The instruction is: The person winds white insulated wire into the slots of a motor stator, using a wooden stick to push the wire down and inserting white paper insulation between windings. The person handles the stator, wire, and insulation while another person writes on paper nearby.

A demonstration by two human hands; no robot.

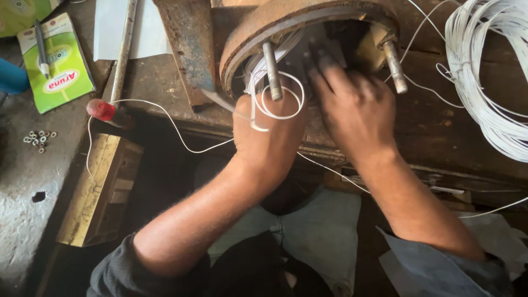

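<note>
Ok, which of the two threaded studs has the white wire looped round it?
The left stud, beside the left hand; white wire circles it. The right stud stands bare.

A round rusty metal housing (308,22) with two threaded studs sits on the dark wooden workbench (440,126). The left hand (269,132) and right hand (355,107) lie side by side at its opening, the left touching thin white wire loops (280,102). A white wire coil (489,71) lies right of it; a green cardboard packet (58,63) and small metal nuts (38,138) lie far left.
</note>
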